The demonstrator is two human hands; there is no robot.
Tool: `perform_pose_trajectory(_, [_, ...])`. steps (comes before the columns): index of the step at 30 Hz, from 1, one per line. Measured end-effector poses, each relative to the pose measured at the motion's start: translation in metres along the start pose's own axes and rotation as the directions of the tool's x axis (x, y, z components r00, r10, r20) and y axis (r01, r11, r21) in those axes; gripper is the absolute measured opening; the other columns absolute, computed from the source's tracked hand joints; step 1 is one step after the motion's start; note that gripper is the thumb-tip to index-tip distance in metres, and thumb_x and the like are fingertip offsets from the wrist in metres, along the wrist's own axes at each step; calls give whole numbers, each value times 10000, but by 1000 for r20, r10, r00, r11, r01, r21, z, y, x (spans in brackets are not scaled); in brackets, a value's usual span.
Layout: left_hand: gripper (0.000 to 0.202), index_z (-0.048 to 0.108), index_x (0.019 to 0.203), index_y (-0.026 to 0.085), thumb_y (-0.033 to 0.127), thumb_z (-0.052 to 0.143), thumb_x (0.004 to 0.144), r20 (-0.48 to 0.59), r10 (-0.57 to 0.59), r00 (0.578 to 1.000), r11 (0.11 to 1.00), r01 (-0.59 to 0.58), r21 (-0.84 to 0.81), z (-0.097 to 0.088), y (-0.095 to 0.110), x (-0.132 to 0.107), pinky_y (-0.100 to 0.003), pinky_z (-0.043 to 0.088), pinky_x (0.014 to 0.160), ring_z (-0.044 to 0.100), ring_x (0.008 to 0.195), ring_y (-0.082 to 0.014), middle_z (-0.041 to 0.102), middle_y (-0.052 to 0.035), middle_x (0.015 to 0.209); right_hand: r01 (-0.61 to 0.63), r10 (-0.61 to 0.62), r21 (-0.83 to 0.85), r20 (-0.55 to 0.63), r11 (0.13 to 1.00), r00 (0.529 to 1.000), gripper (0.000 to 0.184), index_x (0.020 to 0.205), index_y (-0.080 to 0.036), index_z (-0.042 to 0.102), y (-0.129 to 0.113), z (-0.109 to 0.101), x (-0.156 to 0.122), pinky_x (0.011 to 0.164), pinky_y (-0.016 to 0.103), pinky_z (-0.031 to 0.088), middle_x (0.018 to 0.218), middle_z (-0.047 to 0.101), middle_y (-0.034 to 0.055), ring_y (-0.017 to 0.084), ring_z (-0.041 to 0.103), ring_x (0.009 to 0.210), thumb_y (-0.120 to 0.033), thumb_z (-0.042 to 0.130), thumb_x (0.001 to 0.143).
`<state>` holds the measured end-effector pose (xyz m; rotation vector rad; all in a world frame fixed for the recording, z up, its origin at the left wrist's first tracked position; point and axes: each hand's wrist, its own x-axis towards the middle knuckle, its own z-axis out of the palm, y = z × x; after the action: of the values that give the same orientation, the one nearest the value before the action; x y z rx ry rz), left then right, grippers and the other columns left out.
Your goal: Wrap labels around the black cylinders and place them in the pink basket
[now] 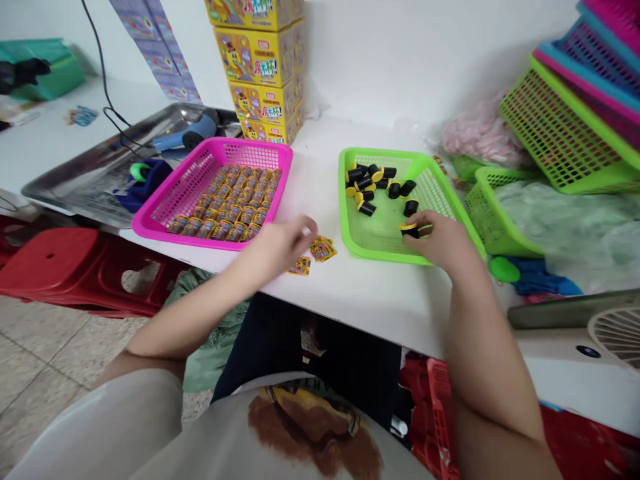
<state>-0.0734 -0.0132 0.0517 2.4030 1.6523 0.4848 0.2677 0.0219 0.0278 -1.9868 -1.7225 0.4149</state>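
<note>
In the green basket (353, 248), my right hand (440, 241) has its fingers closed on a small black cup with a yellow top (410, 231). Several more black-and-yellow cups (367, 180) lie loose on the basket's floor, mostly tipped over. My left hand (285, 245) hovers over the table with curled, motion-blurred fingers; whether it holds anything is unclear. Beside and below it are small printed yellow sachets or labels (323, 248), some partly behind the hand. The pink basket (150, 212) to the left contains rows of wrapped, printed cups (233, 207).
Yellow printed boxes (263, 60) are stacked at the wall. A metal tray (75, 170) holds a blue heat-gun-like tool (187, 133) and a tape dispenser (145, 183). Nested baskets (565, 127) and a basket of plastic bags (500, 213) crowd the right. A red stool (75, 267) stands left.
</note>
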Motion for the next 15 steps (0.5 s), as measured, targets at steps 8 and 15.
perform_pose_trajectory(8, [342, 753, 1268, 147, 245, 751, 941, 244, -140, 960, 988, 119, 102, 58, 6, 39, -310, 583, 860, 769, 1000, -261, 781, -159, 1143, 93, -92, 58, -9, 994, 996, 242, 933, -253, 688, -1, -2, -4, 853, 424, 572, 1007, 788, 77, 275, 736, 896, -266, 700, 692])
perform_pose_trajectory(15, [303, 791, 1256, 189, 276, 665, 995, 242, -166, 956, 974, 121, 190, 44, 3, 36, -339, 571, 893, 778, 1093, -300, 822, -144, 1125, 121, -120, 52, -28, 991, 992, 254, 958, -254, 687, 3, 0, -3, 893, 442, 576, 1017, 777, 78, 272, 729, 900, -256, 692, 704])
